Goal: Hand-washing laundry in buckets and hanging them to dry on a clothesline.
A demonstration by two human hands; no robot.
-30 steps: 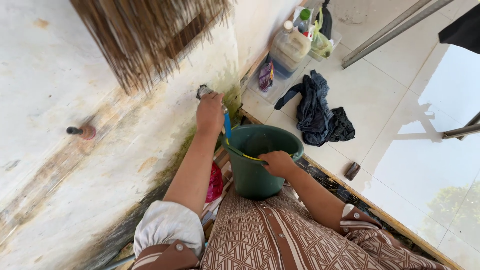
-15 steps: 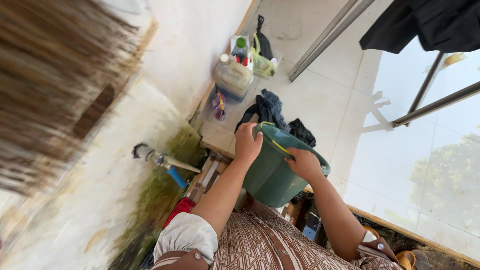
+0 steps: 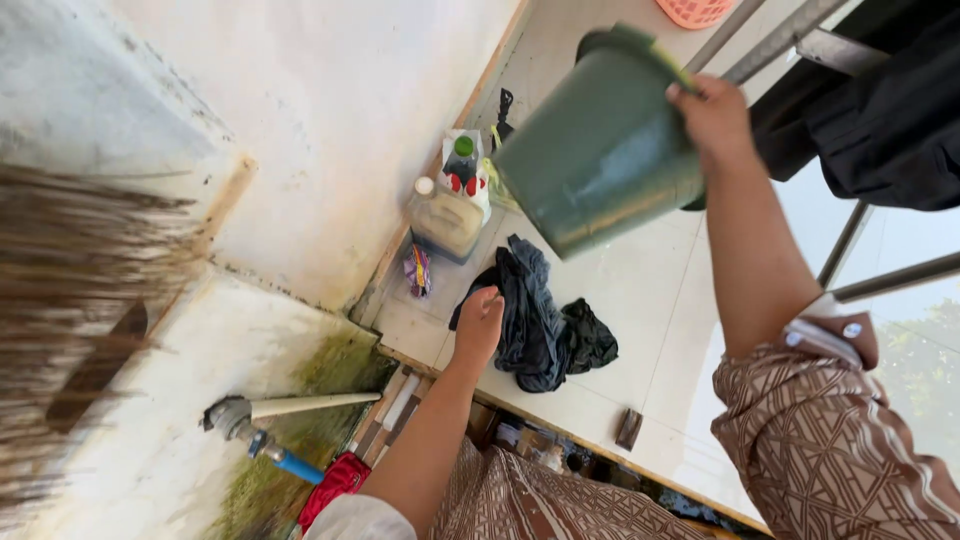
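The right hand (image 3: 712,118) gripped the rim of a green bucket (image 3: 600,160), fingers closed over its edge, and held it tilted in the air above the tiled floor (image 3: 640,300). The left hand (image 3: 480,322) hung lower with its fingers curled into a loose fist, holding nothing, just beside a heap of dark clothes (image 3: 545,320) lying on the floor. Near the wall edge of the floor stood a clear jug (image 3: 445,218) and a white bottle with a green cap (image 3: 463,172). A tap (image 3: 240,418) with a pale pipe stuck out from the stained wall (image 3: 330,130), close to the floor's near edge.
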